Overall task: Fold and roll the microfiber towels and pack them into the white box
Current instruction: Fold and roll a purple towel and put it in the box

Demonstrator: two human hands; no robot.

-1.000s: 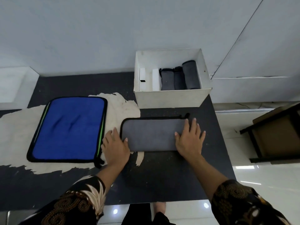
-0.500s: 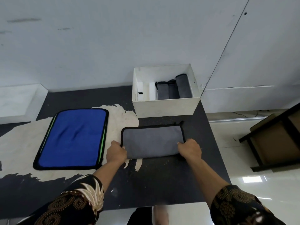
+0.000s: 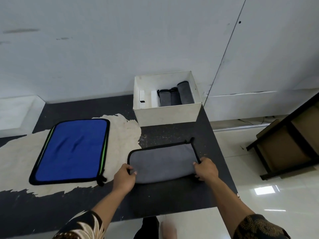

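Gray towel (image 3: 162, 163) lower center: your left hand (image 3: 124, 178) and right hand (image 3: 205, 169) each pinch a near corner; white box (image 3: 166, 113) above, blue towel (image 3: 72, 149) left.

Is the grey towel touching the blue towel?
Apart. The head view shows a strip of bare table between the grey towel and the blue towel.

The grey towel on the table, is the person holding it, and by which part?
Yes, with both hands. The left hand pinches the grey towel at its near left corner, and the right hand grips its near right corner.
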